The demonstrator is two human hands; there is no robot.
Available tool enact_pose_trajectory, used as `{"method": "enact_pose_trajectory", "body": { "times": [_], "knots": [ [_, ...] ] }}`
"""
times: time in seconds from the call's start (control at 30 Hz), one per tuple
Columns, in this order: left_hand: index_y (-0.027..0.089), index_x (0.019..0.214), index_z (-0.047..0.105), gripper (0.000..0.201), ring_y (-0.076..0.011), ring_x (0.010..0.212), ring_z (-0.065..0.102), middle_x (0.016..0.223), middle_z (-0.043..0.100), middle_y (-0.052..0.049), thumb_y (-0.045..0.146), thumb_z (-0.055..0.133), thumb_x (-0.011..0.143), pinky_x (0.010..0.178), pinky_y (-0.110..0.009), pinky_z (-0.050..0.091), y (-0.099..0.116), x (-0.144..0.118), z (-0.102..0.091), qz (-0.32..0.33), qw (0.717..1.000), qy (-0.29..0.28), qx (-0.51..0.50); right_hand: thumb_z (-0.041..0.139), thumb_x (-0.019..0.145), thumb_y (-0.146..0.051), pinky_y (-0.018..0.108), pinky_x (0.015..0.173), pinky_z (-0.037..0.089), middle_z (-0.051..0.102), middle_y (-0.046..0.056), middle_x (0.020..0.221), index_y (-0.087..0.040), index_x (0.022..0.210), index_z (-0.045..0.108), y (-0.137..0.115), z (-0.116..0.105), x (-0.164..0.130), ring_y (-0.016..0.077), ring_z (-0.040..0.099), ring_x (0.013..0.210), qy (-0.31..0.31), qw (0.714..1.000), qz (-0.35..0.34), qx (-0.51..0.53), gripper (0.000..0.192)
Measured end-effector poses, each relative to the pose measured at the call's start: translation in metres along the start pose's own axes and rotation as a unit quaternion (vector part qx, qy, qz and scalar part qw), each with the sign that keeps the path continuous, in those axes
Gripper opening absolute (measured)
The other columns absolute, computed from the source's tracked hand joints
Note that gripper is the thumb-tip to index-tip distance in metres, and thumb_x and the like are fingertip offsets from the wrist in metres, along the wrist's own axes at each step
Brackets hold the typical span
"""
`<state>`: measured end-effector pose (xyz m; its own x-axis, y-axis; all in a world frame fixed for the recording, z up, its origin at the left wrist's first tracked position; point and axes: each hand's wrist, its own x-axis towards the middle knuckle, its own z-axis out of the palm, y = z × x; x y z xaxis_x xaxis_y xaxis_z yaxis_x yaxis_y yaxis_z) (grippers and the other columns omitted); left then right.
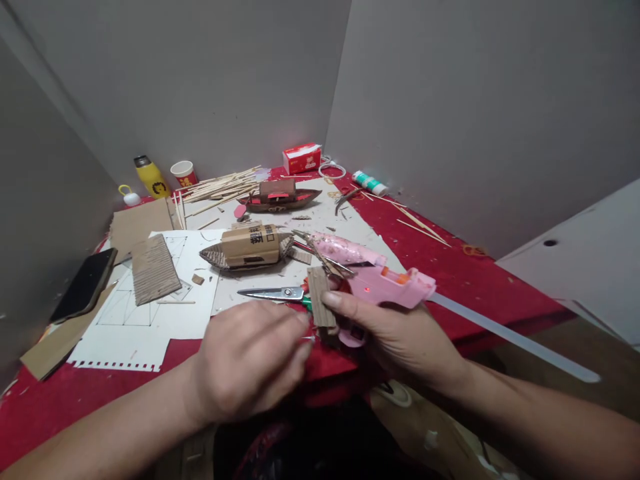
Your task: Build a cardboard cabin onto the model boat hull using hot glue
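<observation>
**Cardboard strip and glue gun at near table edge**

I am holding my right hand [395, 333] clamped on a pink glue gun [385, 283], its thumb pinning a small cardboard strip [320, 300]. My left hand [250, 360] is curling beside the strip; what its fingers enclose I cannot tell. Scissors [273, 293] are lying just behind on the table [465, 273].
</observation>
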<state>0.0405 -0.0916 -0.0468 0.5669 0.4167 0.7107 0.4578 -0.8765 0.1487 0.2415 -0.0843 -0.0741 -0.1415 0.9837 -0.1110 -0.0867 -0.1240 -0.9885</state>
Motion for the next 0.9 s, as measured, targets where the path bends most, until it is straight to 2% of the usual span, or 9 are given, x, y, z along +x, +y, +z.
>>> {"method": "enact_pose_trajectory", "body": {
  "times": [0.07, 0.13, 0.23, 0.33, 0.43, 0.6, 0.67, 0.8, 0.9],
  "knots": [
    [0.014, 0.102, 0.065, 0.019, -0.0134, 0.071, 0.068, 0.082, 0.074, -0.006, 0.019, 0.067, 0.083, 0.066, -0.022, 0.057, 0.005, 0.005, -0.002, -0.23, 0.964, 0.024, -0.131, 0.073, 0.076, -0.051, 0.033, 0.073, 0.053, 0.067, 0.001, 0.078, -0.021, 0.084, 0.07, -0.004, -0.004, -0.002, 0.0173, 0.061, 0.073, -0.031, 0.999, -0.003, -0.031, 0.032],
    [0.016, 0.094, 0.066, 0.017, -0.0107, 0.064, 0.065, 0.075, 0.071, -0.002, 0.027, 0.071, 0.081, 0.059, -0.018, 0.054, 0.008, 0.01, -0.003, -0.398, 0.874, 0.004, -0.28, 0.07, 0.08, -0.048, 0.032, 0.073, 0.053, 0.067, 0.001, 0.078, -0.021, 0.09, 0.07, -0.01, -0.003, -0.004, 0.0168, 0.061, 0.073, -0.081, 0.995, -0.034, -0.047, 0.029],
    [0.015, 0.081, 0.066, 0.018, -0.0098, 0.064, 0.063, 0.071, 0.069, -0.001, 0.031, 0.074, 0.079, 0.062, -0.019, 0.052, 0.009, 0.014, 0.0, -0.491, 0.751, -0.047, -0.439, 0.07, 0.081, -0.044, 0.028, 0.066, 0.052, 0.062, -0.002, 0.068, -0.022, 0.079, 0.068, -0.016, 0.002, -0.006, 0.0128, 0.057, 0.062, -0.128, 0.988, -0.074, -0.039, 0.023],
    [0.014, 0.077, 0.063, 0.018, -0.0096, 0.06, 0.062, 0.066, 0.068, -0.001, 0.029, 0.072, 0.08, 0.062, -0.021, 0.051, 0.008, 0.013, 0.003, -0.524, 0.689, -0.068, -0.496, 0.07, 0.08, -0.047, 0.025, 0.057, 0.049, 0.053, -0.004, 0.057, -0.021, 0.065, 0.061, -0.014, 0.003, -0.005, 0.0103, 0.049, 0.053, -0.125, 0.988, -0.077, -0.041, 0.031],
    [0.014, 0.074, 0.06, 0.018, -0.0091, 0.057, 0.061, 0.062, 0.066, 0.0, 0.026, 0.073, 0.077, 0.059, -0.02, 0.05, 0.006, 0.012, 0.007, -0.54, 0.666, -0.07, -0.51, 0.067, 0.082, -0.051, 0.025, 0.057, 0.05, 0.057, -0.002, 0.061, -0.019, 0.068, 0.063, -0.01, 0.001, -0.003, 0.0108, 0.053, 0.056, -0.13, 0.99, -0.048, -0.036, 0.035],
    [0.014, 0.074, 0.058, 0.018, -0.0084, 0.055, 0.058, 0.061, 0.064, 0.001, 0.024, 0.073, 0.075, 0.058, -0.02, 0.047, 0.008, 0.013, 0.013, -0.541, 0.676, -0.076, -0.494, 0.071, 0.079, -0.044, 0.028, 0.069, 0.055, 0.067, 0.0, 0.077, -0.02, 0.086, 0.069, -0.011, 0.001, -0.003, 0.0157, 0.063, 0.075, -0.097, 0.993, -0.063, -0.036, 0.025],
    [0.015, 0.074, 0.057, 0.02, -0.0085, 0.055, 0.059, 0.062, 0.064, 0.001, 0.024, 0.075, 0.072, 0.058, -0.02, 0.047, 0.01, 0.013, 0.014, -0.544, 0.666, -0.075, -0.505, 0.073, 0.078, -0.042, 0.029, 0.071, 0.056, 0.068, 0.001, 0.082, -0.021, 0.09, 0.07, -0.013, 0.002, -0.004, 0.017, 0.064, 0.078, -0.085, 0.993, -0.064, -0.039, 0.024],
    [0.014, 0.076, 0.058, 0.026, -0.0094, 0.053, 0.061, 0.058, 0.065, 0.0, 0.032, 0.076, 0.073, 0.056, -0.019, 0.048, 0.013, 0.012, 0.017, -0.553, 0.627, -0.067, -0.545, 0.071, 0.08, -0.036, 0.028, 0.067, 0.056, 0.068, 0.001, 0.08, -0.02, 0.091, 0.069, -0.015, 0.004, -0.008, 0.016, 0.064, 0.073, -0.138, 0.989, -0.046, -0.009, 0.02],
    [0.013, 0.076, 0.059, 0.03, -0.0092, 0.051, 0.061, 0.058, 0.067, -0.002, 0.038, 0.075, 0.076, 0.056, -0.02, 0.05, 0.014, 0.012, 0.016, -0.544, 0.62, -0.071, -0.561, 0.069, 0.083, -0.039, 0.028, 0.062, 0.056, 0.068, 0.002, 0.075, -0.018, 0.092, 0.066, -0.016, 0.006, -0.011, 0.0169, 0.065, 0.068, -0.177, 0.984, -0.008, 0.005, 0.022]
  ]
}}
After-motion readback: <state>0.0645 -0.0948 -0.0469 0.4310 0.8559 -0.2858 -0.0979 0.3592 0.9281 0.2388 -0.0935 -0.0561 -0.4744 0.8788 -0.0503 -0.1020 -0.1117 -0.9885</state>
